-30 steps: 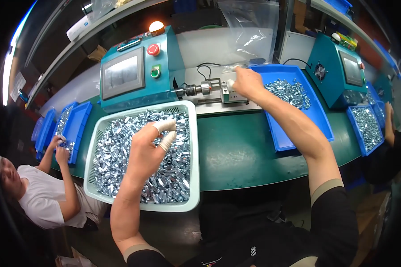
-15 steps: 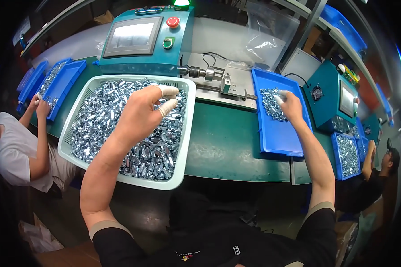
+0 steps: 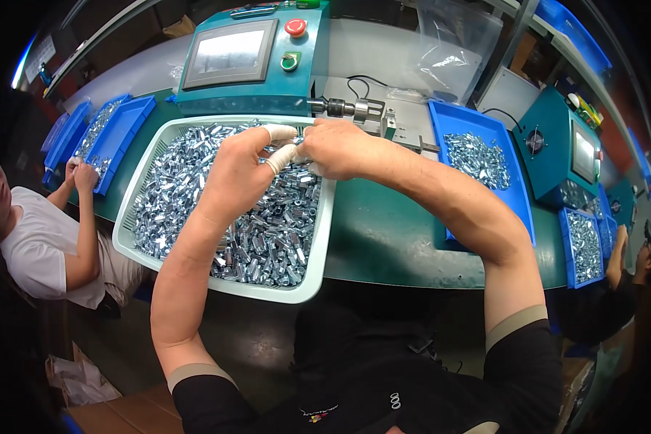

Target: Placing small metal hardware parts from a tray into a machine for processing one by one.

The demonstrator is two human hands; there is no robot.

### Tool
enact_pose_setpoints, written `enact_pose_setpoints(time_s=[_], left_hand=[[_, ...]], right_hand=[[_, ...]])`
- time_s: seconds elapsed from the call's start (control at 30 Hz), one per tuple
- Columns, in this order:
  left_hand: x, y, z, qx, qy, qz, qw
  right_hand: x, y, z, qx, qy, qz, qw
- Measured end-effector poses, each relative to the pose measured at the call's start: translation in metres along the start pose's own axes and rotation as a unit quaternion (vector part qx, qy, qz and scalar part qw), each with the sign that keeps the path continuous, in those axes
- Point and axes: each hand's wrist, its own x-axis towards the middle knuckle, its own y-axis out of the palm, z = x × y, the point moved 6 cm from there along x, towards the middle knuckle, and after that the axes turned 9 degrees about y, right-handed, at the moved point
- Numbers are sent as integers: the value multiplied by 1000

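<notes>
Over a pale green plastic basket (image 3: 125, 239) heaped with shiny hexagonal metal pieces (image 3: 264, 253), my two hands meet fingertip to fingertip. White covers wrap the thumb and forefinger of my left hand (image 3: 239, 170), which curl toward each other in a pinch. My right hand (image 3: 340, 148) reaches across from the right, its fingers bent closed against the left fingertips. Whatever lies between the fingers is too small and covered to make out. Beyond my right forearm, a blue tray (image 3: 519, 206) holds a pile of similar metal pieces (image 3: 477, 159).
Behind the basket stands a teal machine (image 3: 249, 94) with a screen, a red button and a green switch. Its chuck (image 3: 336, 107) points toward a metal fixture (image 3: 388, 123). Co-workers sit left (image 3: 58, 242) and right (image 3: 633, 278), beside more blue trays (image 3: 126, 126).
My right hand has left the pieces in the blue tray and swung left to meet my left hand. The left hand stays over the basket. The whole view has shifted slightly.
</notes>
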Motion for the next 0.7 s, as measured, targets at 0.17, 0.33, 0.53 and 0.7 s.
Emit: enact_pose_setpoints(time_s=[0.17,0.33,0.53,0.7], left_hand=[[-3,-4,2,16,14,9,1000],[-3,-3,1,7,19,3,1000],[-2,-3,-3,-17,3,-2,1000],[-5,-2,-5,-9,4,4,1000]], right_hand=[[7,-2,5,5,41,-7,999],[-5,-5,-3,108,11,-85,991],[-49,-6,-46,503,100,-90,854],[-90,13,-97,651,123,-126,738]])
